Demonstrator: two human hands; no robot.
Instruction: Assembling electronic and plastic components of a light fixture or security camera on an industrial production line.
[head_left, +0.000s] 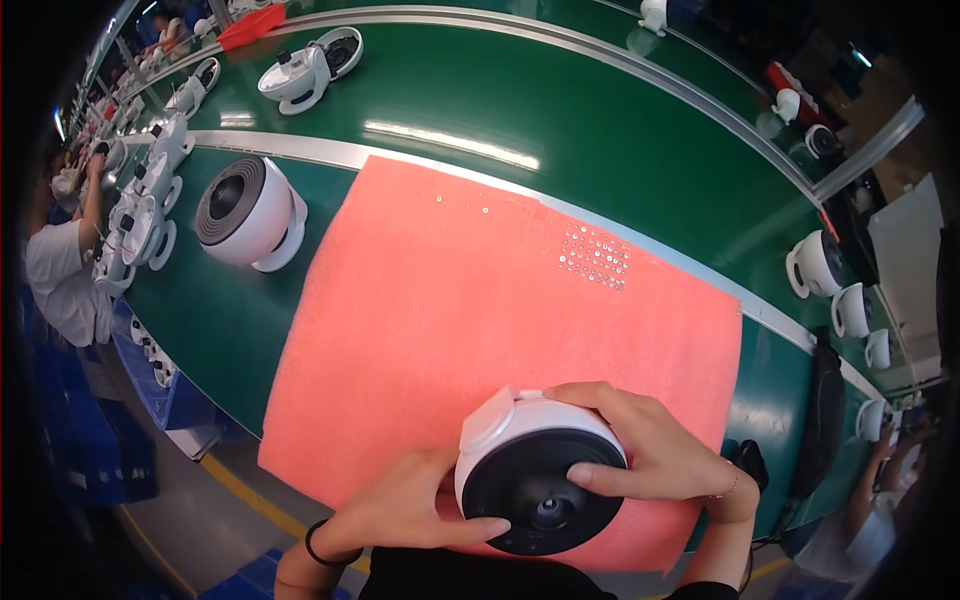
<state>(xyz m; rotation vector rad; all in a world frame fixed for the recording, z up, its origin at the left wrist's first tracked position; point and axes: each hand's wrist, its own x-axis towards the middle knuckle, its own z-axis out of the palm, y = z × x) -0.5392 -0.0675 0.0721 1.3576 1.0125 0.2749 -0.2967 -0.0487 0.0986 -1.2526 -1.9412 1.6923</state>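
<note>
Over pink mat (430,330) | white device (535,465) — back hidden | left grip (405,500) — partly hidden

Left hand (405,497) partly hidden behind round device (525,470), metal bits (594,256) too small to tell, far person (172,38) blurred

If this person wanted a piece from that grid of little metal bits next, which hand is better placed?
Probably the right hand: it is nearer the grid of little metal bits than the left hand. Both hands are on the black-and-white device.
</note>
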